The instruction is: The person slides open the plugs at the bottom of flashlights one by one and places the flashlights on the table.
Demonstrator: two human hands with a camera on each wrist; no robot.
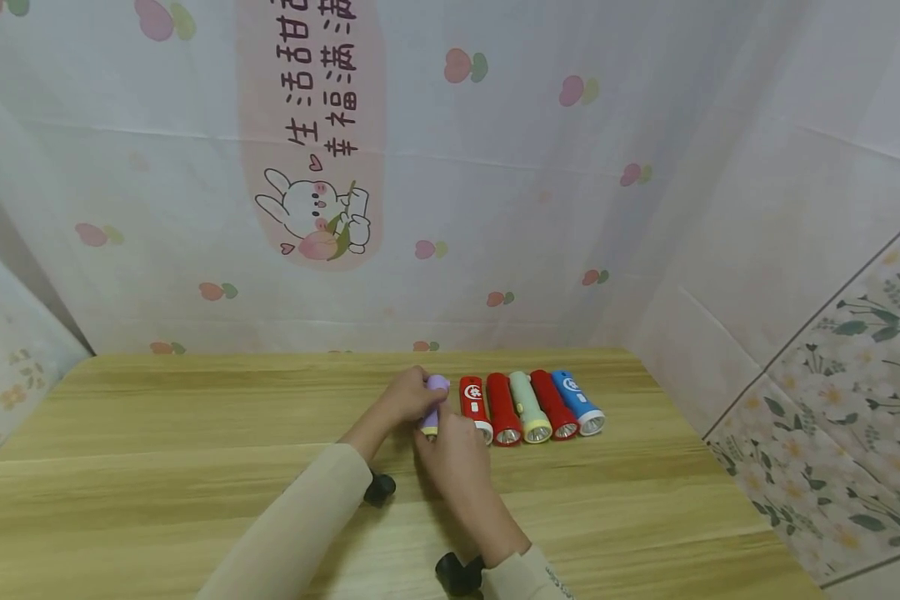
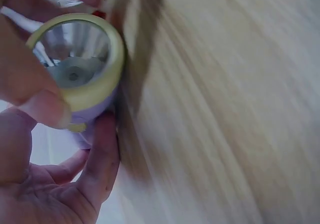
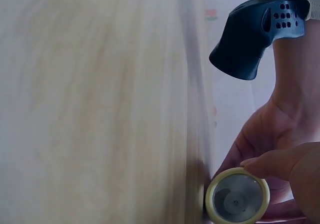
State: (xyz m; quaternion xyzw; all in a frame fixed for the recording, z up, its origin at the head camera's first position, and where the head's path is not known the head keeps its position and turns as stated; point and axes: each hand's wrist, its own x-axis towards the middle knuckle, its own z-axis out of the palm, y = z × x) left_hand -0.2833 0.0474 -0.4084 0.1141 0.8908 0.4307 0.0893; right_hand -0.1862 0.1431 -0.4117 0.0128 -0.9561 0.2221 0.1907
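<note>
A light purple flashlight with a yellow rim lies on the wooden table, its lens toward the person. My left hand holds its body near the tail end from the left. At the lens end, my right hand grips it from the right. In the left wrist view the lens of the flashlight faces the camera, and fingers of the left hand touch the purple body. The right wrist view shows the yellow rim of the flashlight under the right thumb.
Just right of the hands lies a row of flashlights: a red one with a white rim, a plain red one, a pale green one, another red one and a blue one. A patterned curtain hangs behind the table.
</note>
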